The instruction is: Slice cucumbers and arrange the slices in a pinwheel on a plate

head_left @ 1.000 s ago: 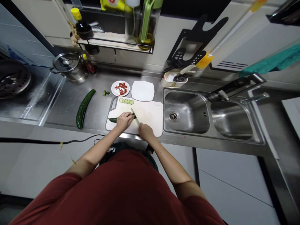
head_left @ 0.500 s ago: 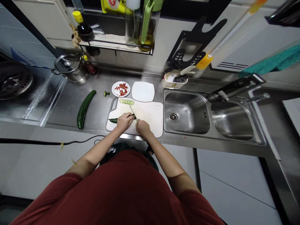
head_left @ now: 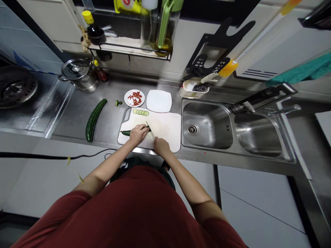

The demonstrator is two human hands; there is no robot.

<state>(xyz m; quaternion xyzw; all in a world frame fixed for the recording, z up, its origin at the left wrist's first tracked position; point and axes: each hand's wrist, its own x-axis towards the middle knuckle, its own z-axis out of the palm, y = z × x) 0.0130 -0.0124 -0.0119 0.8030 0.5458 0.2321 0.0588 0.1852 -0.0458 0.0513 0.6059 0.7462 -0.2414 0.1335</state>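
My left hand (head_left: 138,133) is closed over a cut cucumber (head_left: 125,132) that lies across the white cutting board (head_left: 168,129). Its dark green end sticks out to the left, and the rest is mostly under my fingers. My right hand (head_left: 161,147) grips a knife (head_left: 150,130), whose handle is hidden in the fist. The blade slants up and left, close by the cucumber's right end. A row of several cucumber slices (head_left: 141,112) lies along the board's top left. Beyond the board stand a white plate with chopped red pieces (head_left: 134,98) and a bare white square plate (head_left: 158,101).
A whole cucumber (head_left: 95,120) and small green end pieces (head_left: 118,103) lie left of the board. A lidded steel pot (head_left: 79,74) stands farther back. The double sink (head_left: 207,124) adjoins the board's right side. Bottles fill the rack (head_left: 129,50) above.
My right hand has moved slightly right and toward me with the knife, and the blade has shifted right. My left hand keeps its hold on the cucumber. The view has shifted slightly.
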